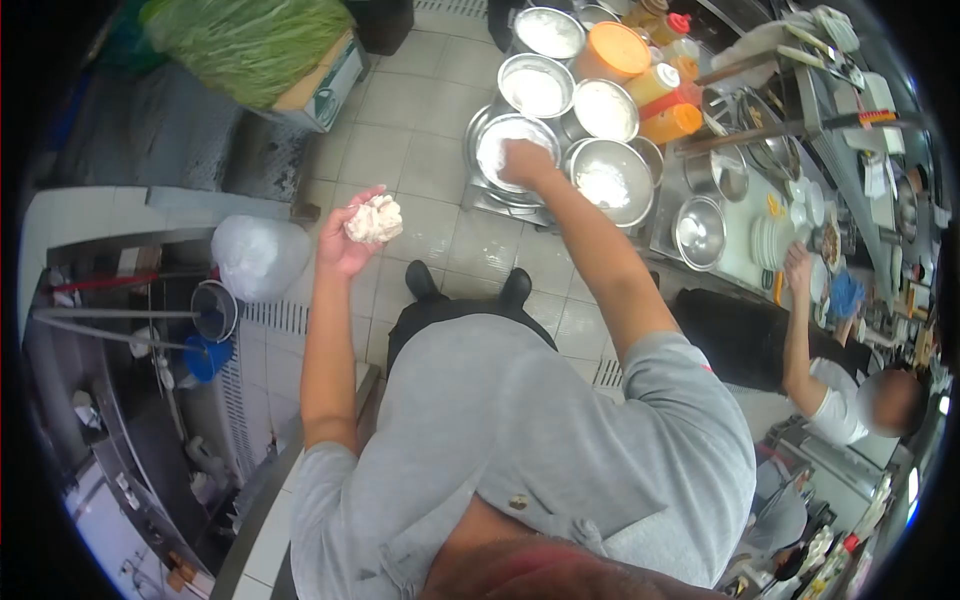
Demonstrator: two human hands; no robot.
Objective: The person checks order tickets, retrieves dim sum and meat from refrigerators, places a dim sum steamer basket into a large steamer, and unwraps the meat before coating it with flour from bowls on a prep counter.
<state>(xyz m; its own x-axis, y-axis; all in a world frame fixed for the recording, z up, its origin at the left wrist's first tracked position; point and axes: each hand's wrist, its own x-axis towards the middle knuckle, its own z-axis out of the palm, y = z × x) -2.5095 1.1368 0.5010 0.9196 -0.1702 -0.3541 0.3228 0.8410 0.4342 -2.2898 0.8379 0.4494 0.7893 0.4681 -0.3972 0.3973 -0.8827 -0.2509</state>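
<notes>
Held up over the tiled floor, my left hand [342, 242] has its fingers and palm around a pale, lumpy clump [376, 220] of something soft and whitish; its exact kind I cannot make out. My right hand [527, 164] reaches down into a steel bowl of white powder [497, 141] at the counter's near corner. The fingertips are hidden from view there, so whether they grip anything does not show. Close around that bowl stand another steel bowl of white powder [536, 92] and a larger steel bowl [612, 184] with white stuff in it.
Behind the bowls are an orange-lidded tub [617, 52] and several squeeze bottles [672, 122]. An empty steel bowl [699, 233] sits further right, near stacked plates [770, 242]. A co-worker's arm [797, 330] reaches to that counter. Leafy greens [245, 45] fill a box at upper left.
</notes>
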